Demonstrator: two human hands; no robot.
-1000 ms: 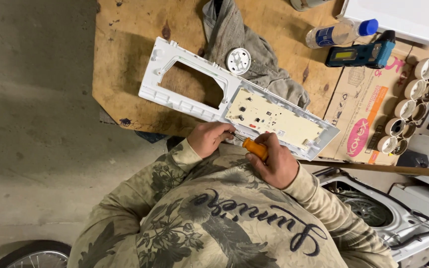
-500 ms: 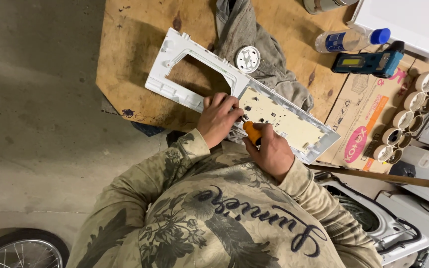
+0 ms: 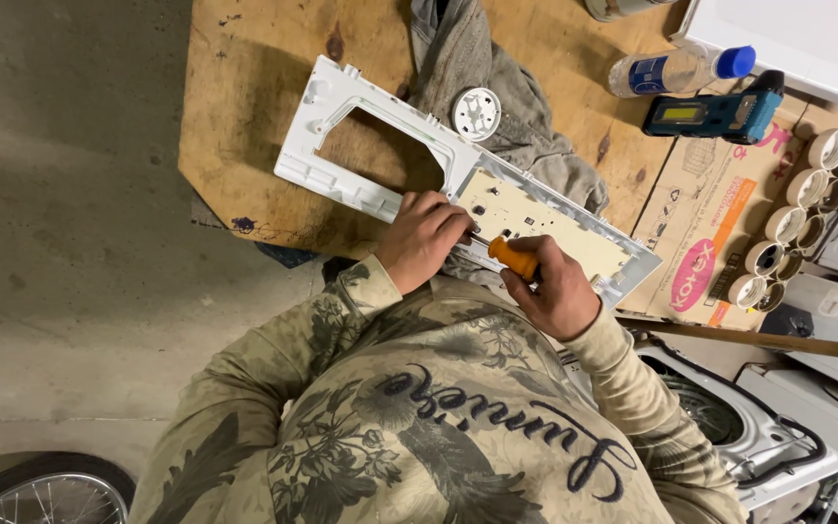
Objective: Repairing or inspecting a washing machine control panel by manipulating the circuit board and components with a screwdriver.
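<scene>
Flat brown printed carton (image 3: 720, 223) at right, blue-labelled bottle (image 3: 681, 70) behind
</scene>
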